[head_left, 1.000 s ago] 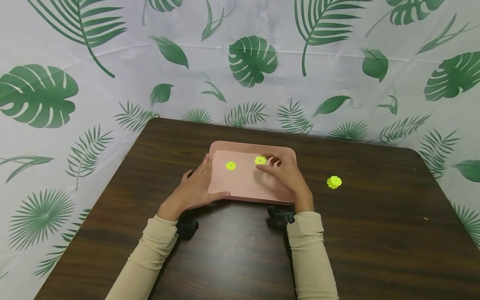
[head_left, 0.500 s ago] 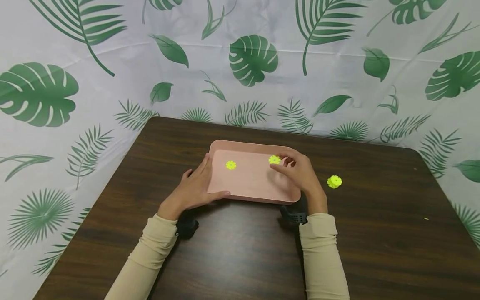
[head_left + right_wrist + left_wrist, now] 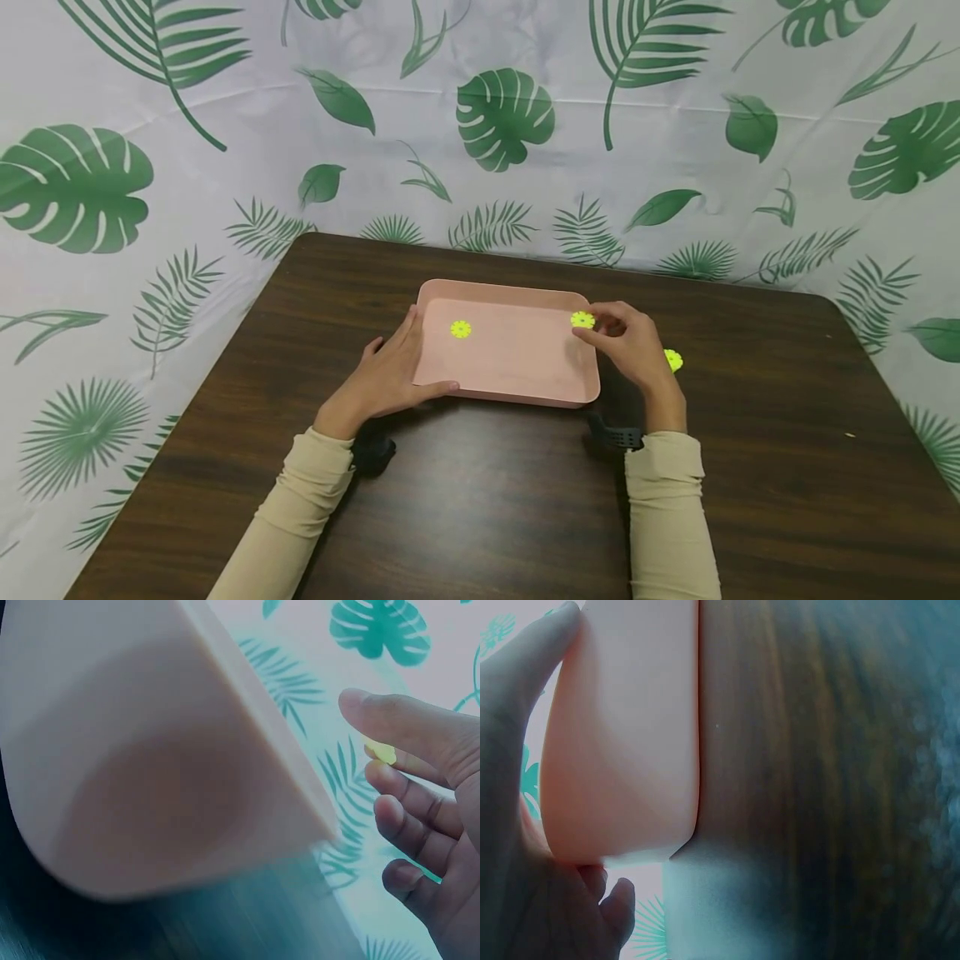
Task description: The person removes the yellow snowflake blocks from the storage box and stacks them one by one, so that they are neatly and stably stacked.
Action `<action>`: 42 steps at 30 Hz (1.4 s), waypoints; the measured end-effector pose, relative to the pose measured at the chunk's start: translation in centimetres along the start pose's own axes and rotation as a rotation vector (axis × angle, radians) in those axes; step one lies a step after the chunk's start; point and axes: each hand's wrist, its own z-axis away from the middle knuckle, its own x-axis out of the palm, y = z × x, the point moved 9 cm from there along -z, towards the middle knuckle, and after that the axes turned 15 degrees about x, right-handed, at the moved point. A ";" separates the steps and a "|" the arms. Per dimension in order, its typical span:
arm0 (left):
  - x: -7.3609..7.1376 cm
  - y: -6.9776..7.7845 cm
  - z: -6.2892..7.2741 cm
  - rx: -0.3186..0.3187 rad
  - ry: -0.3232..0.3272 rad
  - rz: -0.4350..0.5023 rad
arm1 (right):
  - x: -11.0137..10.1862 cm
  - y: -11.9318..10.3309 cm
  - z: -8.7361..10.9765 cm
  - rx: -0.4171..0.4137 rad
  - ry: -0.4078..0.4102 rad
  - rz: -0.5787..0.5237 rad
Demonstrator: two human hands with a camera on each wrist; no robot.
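Note:
A shallow pink tray (image 3: 510, 354) lies on the dark table. My left hand (image 3: 378, 375) rests against its left side with fairly straight fingers, while the thumb lies along the front rim, also seen in the left wrist view beside the tray wall (image 3: 630, 735). Between thumb and fingers my right hand (image 3: 633, 354) pinches a yellow flower-shaped notched disc (image 3: 582, 320) above the tray's right end. In the right wrist view only a sliver of that disc (image 3: 384, 752) shows. A second yellow disc (image 3: 461, 330) sits in the left part of the tray.
Right of the tray, more yellow discs (image 3: 673, 360) lie in a small pile, partly hidden behind my right hand. A tiny yellowish scrap (image 3: 850, 434) is farther right on the wood-grain table (image 3: 480, 500). Behind the table hangs a white leaf-print cloth (image 3: 420, 125).
My right hand has moved to the right across the tray with the pinched disc, from its middle to its right end, now partly covering the pile. The left hand stays in place.

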 end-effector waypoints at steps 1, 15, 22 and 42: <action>0.0 0.0 0.0 0.000 -0.001 0.001 | -0.3 0.2 0.0 -0.001 0.008 0.002; -0.1 0.1 0.0 0.005 0.000 -0.003 | -4.1 3.1 0.9 0.064 0.092 0.082; 0.0 0.0 0.0 0.006 0.000 -0.007 | -5.9 4.6 1.5 0.092 0.109 0.112; 0.1 0.1 0.0 0.010 0.003 -0.015 | -9.6 9.8 2.9 0.185 0.202 0.081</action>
